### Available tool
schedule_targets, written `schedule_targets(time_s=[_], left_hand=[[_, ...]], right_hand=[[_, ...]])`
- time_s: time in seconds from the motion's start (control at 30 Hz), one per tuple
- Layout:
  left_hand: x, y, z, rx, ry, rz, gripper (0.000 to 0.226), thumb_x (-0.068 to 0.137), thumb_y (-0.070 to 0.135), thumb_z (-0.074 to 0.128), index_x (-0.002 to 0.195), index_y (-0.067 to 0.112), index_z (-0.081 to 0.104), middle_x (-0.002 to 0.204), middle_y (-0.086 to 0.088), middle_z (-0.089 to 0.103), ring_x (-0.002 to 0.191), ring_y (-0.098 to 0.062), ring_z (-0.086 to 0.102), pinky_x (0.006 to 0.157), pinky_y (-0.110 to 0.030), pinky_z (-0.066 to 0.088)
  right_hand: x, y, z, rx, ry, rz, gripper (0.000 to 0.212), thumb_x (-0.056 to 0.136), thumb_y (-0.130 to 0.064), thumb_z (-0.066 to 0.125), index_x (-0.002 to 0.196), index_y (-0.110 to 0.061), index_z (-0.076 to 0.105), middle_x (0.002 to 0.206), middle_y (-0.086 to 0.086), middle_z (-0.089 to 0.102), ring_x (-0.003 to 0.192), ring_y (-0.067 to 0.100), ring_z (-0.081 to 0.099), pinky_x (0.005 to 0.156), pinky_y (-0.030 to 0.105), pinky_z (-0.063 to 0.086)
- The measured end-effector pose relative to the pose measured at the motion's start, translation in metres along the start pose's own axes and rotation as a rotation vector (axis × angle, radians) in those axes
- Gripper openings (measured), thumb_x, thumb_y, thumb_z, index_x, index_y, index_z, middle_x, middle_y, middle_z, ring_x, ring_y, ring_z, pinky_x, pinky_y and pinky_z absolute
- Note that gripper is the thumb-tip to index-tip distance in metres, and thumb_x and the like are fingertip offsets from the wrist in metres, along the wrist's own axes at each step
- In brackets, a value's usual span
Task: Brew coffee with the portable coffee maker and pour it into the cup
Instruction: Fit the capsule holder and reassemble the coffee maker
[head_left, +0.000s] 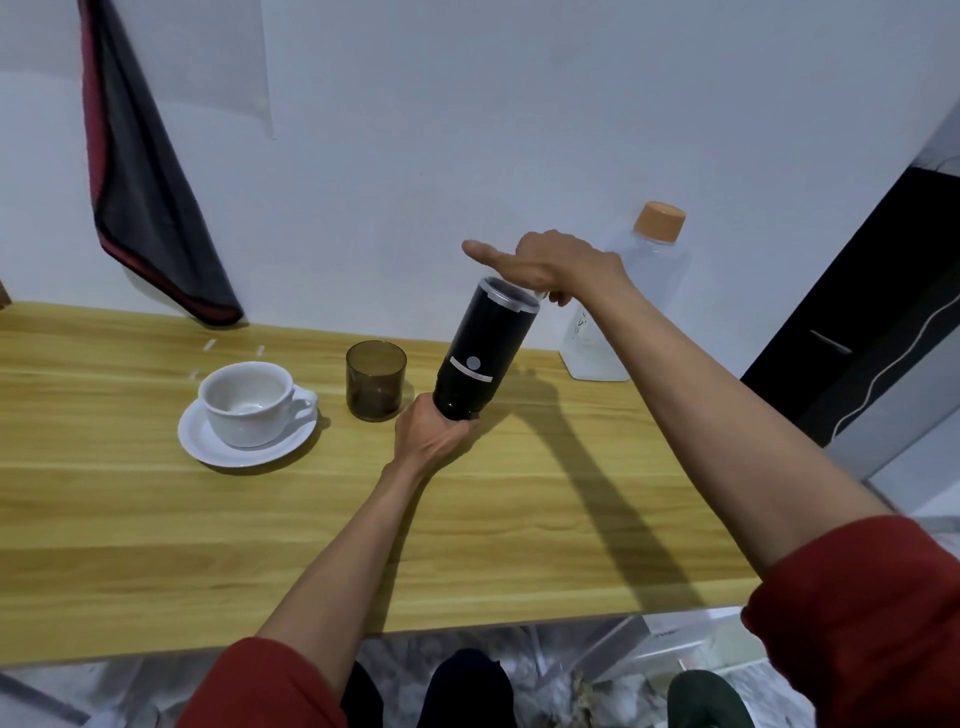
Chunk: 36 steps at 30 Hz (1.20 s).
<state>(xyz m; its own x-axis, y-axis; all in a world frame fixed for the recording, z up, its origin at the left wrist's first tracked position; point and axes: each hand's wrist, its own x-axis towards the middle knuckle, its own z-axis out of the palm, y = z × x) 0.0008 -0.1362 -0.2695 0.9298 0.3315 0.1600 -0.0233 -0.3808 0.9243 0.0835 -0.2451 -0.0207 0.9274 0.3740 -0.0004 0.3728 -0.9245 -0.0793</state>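
Left hand (432, 435) grips coffee maker (480, 349) base; right hand (557, 264) grips top.

White wall (467, 104) backed a light wooden table (156, 545); grey-and-red cloth (145, 197) hung at ten o'clock, black panel (857, 332) stood at three.

Single head-worn wide-angle view, looking forward and down along both forearms. Aim centres on the coffee maker (480, 353), gripped by the left hand (434, 434) at its base and the right hand (561, 265) at its top. Close range. Bench (156, 519) spreads left of the hands; white wall (467, 130) stands beyond them.
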Motion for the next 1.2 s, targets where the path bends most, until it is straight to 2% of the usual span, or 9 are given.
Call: schedule_targets(time_s=[0.13, 0.23, 0.43, 0.63, 0.73, 0.87, 0.97, 1.07, 1.2], left_hand=[[0.002, -0.001, 0.0, 0.01, -0.005, 0.002, 0.026, 0.069, 0.04, 0.071, 0.074, 0.016, 0.062, 0.06, 0.002, 0.062, 0.061, -0.016, 0.063, 0.058, -0.025, 0.047], [0.001, 0.0, 0.0, 0.018, -0.001, 0.004, 0.027, 0.068, 0.04, 0.071, 0.075, 0.014, 0.063, 0.061, 0.0, 0.064, 0.063, -0.018, 0.065, 0.059, -0.028, 0.051], [-0.001, 0.0, 0.0, 0.022, -0.003, 0.005, 0.033, 0.07, 0.042, 0.071, 0.076, 0.01, 0.064, 0.063, -0.002, 0.065, 0.065, -0.022, 0.065, 0.06, -0.033, 0.052], [-0.001, 0.002, -0.001, 0.02, -0.012, 0.016, 0.034, 0.069, 0.046, 0.069, 0.075, 0.013, 0.064, 0.061, 0.002, 0.062, 0.062, -0.018, 0.062, 0.058, -0.029, 0.049], [-0.001, 0.001, 0.0, 0.013, -0.004, 0.018, 0.031, 0.069, 0.045, 0.069, 0.075, 0.016, 0.063, 0.061, 0.003, 0.062, 0.061, -0.014, 0.061, 0.056, -0.025, 0.044], [0.001, 0.0, 0.0, 0.032, -0.018, 0.02, 0.027, 0.071, 0.041, 0.072, 0.079, 0.018, 0.062, 0.066, 0.001, 0.065, 0.067, -0.016, 0.064, 0.059, -0.026, 0.047], [0.0, 0.001, -0.001, 0.032, -0.023, 0.016, 0.03, 0.068, 0.045, 0.071, 0.078, 0.018, 0.063, 0.067, 0.0, 0.066, 0.068, -0.017, 0.065, 0.059, -0.025, 0.046], [0.001, 0.0, 0.0, 0.023, -0.018, 0.0, 0.031, 0.066, 0.047, 0.07, 0.076, 0.019, 0.063, 0.066, -0.001, 0.067, 0.068, -0.017, 0.066, 0.059, -0.026, 0.049], [0.003, -0.002, 0.0, 0.009, -0.031, 0.003, 0.031, 0.068, 0.047, 0.071, 0.079, 0.019, 0.063, 0.069, 0.0, 0.067, 0.07, -0.018, 0.066, 0.061, -0.027, 0.049]], right_hand=[[0.001, -0.001, -0.004, 0.09, -0.141, -0.001, 0.067, 0.082, -0.074, 0.027, 0.108, -0.02, 0.056, 0.106, 0.006, 0.06, 0.077, 0.029, 0.072, 0.083, 0.043, 0.058], [0.0, 0.001, -0.012, 0.129, -0.218, -0.05, 0.048, 0.087, -0.052, 0.037, 0.123, -0.025, 0.053, 0.121, 0.008, 0.055, 0.083, 0.032, 0.07, 0.069, 0.036, 0.06], [-0.005, 0.003, -0.004, -0.118, -0.058, 0.099, 0.079, 0.078, -0.092, 0.018, 0.096, -0.026, 0.058, 0.08, -0.001, 0.064, 0.067, 0.017, 0.066, 0.061, 0.03, 0.045], [0.001, 0.001, -0.009, 0.105, -0.241, 0.001, 0.067, 0.08, -0.068, 0.03, 0.129, -0.027, 0.049, 0.139, 0.004, 0.047, 0.096, 0.029, 0.066, 0.084, 0.044, 0.056], [0.004, 0.004, -0.012, 0.121, -0.261, -0.093, 0.046, 0.085, -0.05, 0.043, 0.123, -0.027, 0.051, 0.127, 0.004, 0.051, 0.092, 0.024, 0.062, 0.061, 0.032, 0.056], [0.0, 0.005, -0.007, -0.021, -0.165, 0.038, 0.075, 0.081, -0.087, 0.027, 0.1, -0.022, 0.058, 0.091, 0.001, 0.062, 0.074, 0.02, 0.063, 0.064, 0.032, 0.047], [0.0, 0.001, -0.001, 0.005, -0.212, 0.071, 0.083, 0.072, -0.095, 0.014, 0.107, -0.029, 0.051, 0.101, -0.003, 0.055, 0.077, 0.019, 0.062, 0.063, 0.032, 0.045], [0.003, -0.001, -0.01, 0.022, -0.273, 0.028, 0.071, 0.081, -0.075, 0.026, 0.117, -0.021, 0.052, 0.117, 0.005, 0.058, 0.08, 0.026, 0.068, 0.073, 0.037, 0.057], [0.005, 0.001, -0.018, 0.022, -0.299, -0.022, 0.05, 0.084, -0.06, 0.037, 0.111, -0.022, 0.056, 0.103, 0.007, 0.062, 0.07, 0.025, 0.065, 0.053, 0.027, 0.053]])
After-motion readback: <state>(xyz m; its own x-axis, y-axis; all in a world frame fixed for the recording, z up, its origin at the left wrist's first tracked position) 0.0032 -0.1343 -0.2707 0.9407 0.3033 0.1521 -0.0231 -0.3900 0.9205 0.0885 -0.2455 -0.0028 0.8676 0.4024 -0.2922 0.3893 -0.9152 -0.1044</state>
